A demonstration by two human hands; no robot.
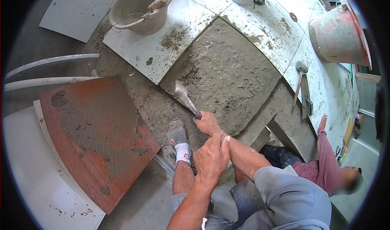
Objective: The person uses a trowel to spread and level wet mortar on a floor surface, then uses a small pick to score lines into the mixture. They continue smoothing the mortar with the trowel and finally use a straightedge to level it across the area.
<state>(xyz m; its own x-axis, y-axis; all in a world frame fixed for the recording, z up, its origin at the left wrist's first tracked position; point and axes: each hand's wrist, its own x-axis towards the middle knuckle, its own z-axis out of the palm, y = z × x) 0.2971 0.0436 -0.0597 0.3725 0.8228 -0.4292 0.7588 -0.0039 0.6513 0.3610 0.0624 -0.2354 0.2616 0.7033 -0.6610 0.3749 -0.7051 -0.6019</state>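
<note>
- My right hand [208,123] is gripping the dark handle of a smeared, pale-bladed trowel [185,97]. The blade's pointing away from me, just beyond that hand and off to its left.
- My left hand [212,159] is lying over my right wrist, fingers bent. Can't tell if it's squeezing or just resting.
- The rough, wet grey mortar bed [233,63] is sitting beyond my hands and to their right. Imo it's wanting light, low-angle strokes and an even thickness, with ridges knocked down and hollows filled.
- I'd be taking it easy near the speckled white tile [156,53] ahead of my hands, since a sloppy swipe could be chipping or smearing its edge.
- Hard to make out: the trowel's blurring, so no clue if it's touching mortar. My right palm and most of the handle are hiding under my fingers, and my lower left forearm is running out of view.
</note>
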